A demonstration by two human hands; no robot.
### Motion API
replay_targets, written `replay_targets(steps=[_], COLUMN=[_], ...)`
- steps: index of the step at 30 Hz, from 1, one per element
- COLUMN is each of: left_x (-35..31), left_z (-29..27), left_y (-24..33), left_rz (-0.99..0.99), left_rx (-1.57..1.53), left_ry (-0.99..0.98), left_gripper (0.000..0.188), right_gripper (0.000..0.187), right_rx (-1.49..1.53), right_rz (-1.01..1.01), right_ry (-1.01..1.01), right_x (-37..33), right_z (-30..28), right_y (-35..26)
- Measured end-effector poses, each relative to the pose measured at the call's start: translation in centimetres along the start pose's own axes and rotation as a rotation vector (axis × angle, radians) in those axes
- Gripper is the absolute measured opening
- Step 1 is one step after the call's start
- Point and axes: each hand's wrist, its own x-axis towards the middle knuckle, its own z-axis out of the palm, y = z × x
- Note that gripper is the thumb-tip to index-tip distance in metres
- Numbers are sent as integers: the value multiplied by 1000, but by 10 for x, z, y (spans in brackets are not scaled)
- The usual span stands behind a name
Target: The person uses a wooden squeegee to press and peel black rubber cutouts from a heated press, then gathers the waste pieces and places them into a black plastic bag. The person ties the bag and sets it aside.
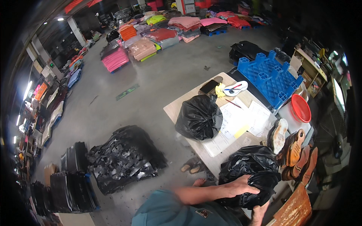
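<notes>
A black plastic bag sits bulging at the near right corner of the pale table. My left hand comes across from the left and is closed on the bag's gathered black plastic, thumb pointing right. Below it, my right hand holds the underside of the same bunched plastic, its fingertips partly hidden by the bag. Whatever is inside cannot be seen. A second black bag, tied at the top, stands farther up the table beside written papers.
Shoe soles line the table's right side, near a red basin and a blue plastic pallet. A phone and a white sole with pens lie at the far end. Black scrap is heaped on the floor.
</notes>
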Motion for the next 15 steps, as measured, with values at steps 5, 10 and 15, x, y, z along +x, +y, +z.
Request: replay_targets(steps=[5, 10, 15], left_x=[2, 5, 13], left_z=[-5, -7, -16], left_y=[-17, -35, -48], left_rz=[112, 199, 412], left_rx=[-45, 115, 402], left_ry=[84, 172, 178], left_gripper=[55, 50, 56], right_gripper=[110, 67, 55], right_rx=[191, 218, 324], right_rz=[16, 134, 223], right_ry=[57, 135, 206], right_x=[6, 14, 10], right_z=[43, 52, 59], right_y=[3, 4, 7])
